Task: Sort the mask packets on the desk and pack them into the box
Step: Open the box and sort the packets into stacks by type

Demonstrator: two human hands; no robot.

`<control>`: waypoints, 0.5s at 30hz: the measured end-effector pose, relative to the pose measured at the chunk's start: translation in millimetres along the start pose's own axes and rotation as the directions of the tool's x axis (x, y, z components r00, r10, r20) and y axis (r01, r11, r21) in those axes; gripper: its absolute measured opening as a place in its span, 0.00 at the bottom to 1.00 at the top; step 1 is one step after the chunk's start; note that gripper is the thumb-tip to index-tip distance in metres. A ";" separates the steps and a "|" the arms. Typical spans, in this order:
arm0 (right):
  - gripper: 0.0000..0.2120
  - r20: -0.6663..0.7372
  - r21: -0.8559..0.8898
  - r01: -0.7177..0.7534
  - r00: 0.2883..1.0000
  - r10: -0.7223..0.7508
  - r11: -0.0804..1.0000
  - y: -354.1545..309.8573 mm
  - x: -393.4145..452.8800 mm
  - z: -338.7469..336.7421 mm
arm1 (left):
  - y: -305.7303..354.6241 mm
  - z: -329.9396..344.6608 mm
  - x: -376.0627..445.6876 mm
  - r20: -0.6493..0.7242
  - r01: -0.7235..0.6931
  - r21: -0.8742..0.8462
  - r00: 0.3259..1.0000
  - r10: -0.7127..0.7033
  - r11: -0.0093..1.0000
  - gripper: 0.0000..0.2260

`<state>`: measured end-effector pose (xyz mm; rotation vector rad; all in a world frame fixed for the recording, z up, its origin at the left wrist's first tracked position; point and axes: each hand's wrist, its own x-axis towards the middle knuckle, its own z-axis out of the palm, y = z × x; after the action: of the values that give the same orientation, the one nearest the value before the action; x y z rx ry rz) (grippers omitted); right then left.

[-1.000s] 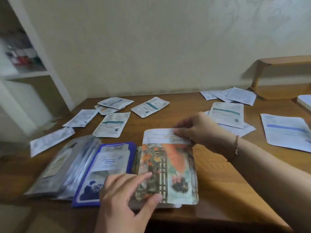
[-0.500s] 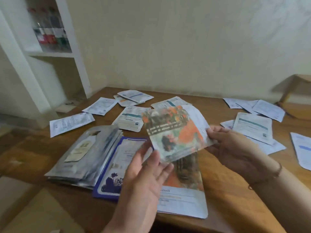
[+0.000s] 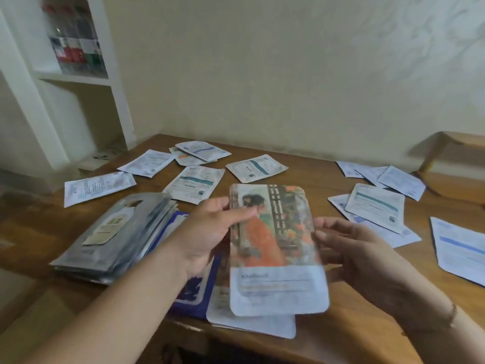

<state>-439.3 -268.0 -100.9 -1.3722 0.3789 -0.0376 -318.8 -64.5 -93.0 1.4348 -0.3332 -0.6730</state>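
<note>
packets (image 3: 195,182) litter desk (image 3: 309,179); left hand (image 3: 210,232) and right hand (image 3: 349,248) pinch picture packet (image 3: 275,248).

Home room — wooden desk (image 3: 328,185), white shelving (image 3: 78,80) with boxes, papered wall (image 3: 288,74)

Dim, warm, flat indoor light with no clear source; the wall (image 3: 262,74) reads a dull yellowish cream. Soft shadows pool beneath the hands and under the table (image 3: 328,334) edge at 6 o'clock. Motion blur smears the held packet (image 3: 275,248) and the shelf (image 3: 73,77) at 10 o'clock. Wide-angle distortion bends the shelf uprights at the edges.
</note>
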 end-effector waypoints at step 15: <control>0.32 -0.119 -0.225 0.033 0.991 -0.061 0.974 51.4 -2.7 27.7 | -15.9 -23.2 58.1 -0.106 -0.063 0.818 0.960 0.258 0.571 0.19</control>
<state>-443.8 -230.5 -145.6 -1.6055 0.4666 -0.1242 -263.7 -81.2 -122.0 2.3115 -0.6504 -0.1679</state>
